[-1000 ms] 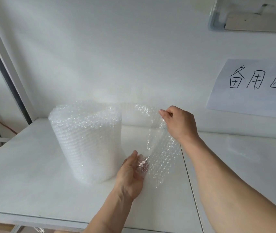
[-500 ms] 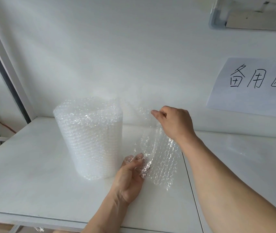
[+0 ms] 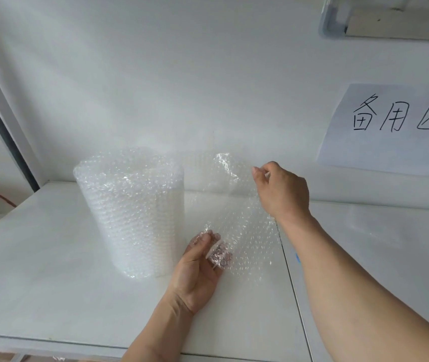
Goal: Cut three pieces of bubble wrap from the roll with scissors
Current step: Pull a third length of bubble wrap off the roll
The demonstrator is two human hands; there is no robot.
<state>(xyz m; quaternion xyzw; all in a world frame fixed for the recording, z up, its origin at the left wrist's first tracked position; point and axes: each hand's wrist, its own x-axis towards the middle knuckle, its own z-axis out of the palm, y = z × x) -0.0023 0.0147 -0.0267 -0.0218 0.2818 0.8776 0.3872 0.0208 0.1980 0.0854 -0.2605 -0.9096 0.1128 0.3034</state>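
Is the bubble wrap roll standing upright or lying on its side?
Upright. The bubble wrap roll stands on its end on the white table, its round top facing up, with a loose sheet pulled out to its right.

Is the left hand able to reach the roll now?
Probably yes: the roll stands right beside the left hand, nothing between them, but its fingers pinch the loose sheet and must release first.

Clear, bubble-dotted roll [image 3: 129,212]; white table [image 3: 38,270]
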